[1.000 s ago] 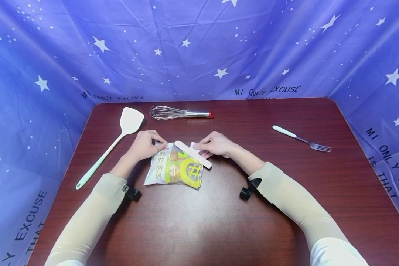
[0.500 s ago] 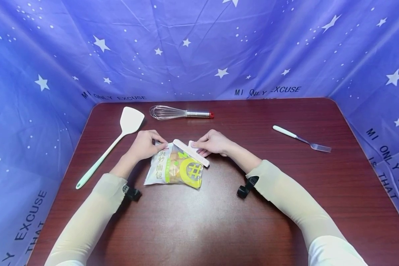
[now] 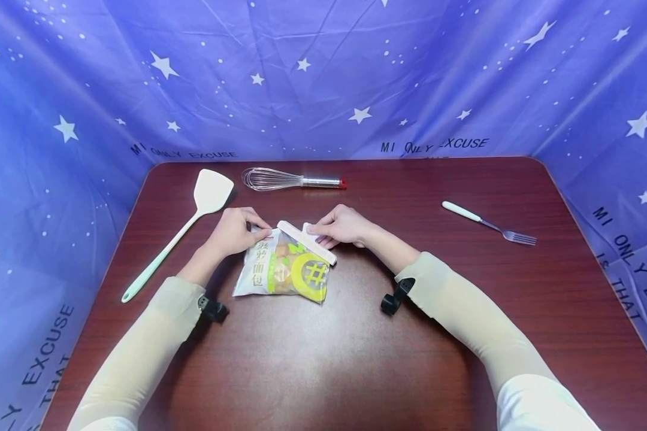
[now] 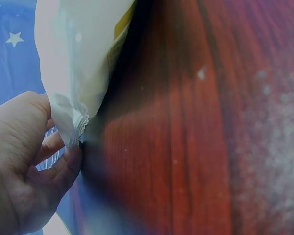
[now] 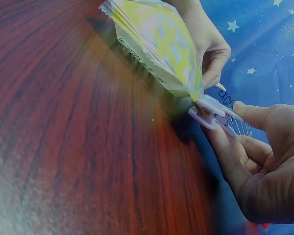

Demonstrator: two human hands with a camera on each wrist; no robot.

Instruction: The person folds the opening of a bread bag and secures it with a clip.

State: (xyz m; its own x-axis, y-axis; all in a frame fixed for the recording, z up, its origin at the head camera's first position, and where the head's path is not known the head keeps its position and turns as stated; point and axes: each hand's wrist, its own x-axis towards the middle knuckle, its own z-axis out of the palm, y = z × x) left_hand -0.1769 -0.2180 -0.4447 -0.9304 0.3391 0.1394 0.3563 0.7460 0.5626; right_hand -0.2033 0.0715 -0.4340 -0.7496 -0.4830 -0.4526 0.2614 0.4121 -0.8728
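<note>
A bread packet (image 3: 283,272) in clear, white and yellow-green wrapping shows in the middle of the head view. At its upper left corner, my left hand (image 3: 237,230) pinches the wrapper; the left wrist view shows the crimped edge (image 4: 81,125) between thumb and fingers. My right hand (image 3: 347,226) holds a pale pink bag clip (image 3: 308,243) by its handles, thumb on one and fingers on the other. The clip's long bar lies slanted across the packet's upper right corner. In the right wrist view, the wrapper's gathered end meets the clip (image 5: 210,112).
A white spatula with a pale green handle (image 3: 180,236) lies to the left. Behind the hands is a wire whisk (image 3: 296,179) with a red tip. A white-handled fork (image 3: 487,224) lies at the right. Blue star-printed curtains (image 3: 329,78) surround the brown table (image 3: 323,371).
My right hand has shifted slightly left with the bag clip, carrying its bar further over the packet's corner. My left hand keeps its pinch in about the same place.
</note>
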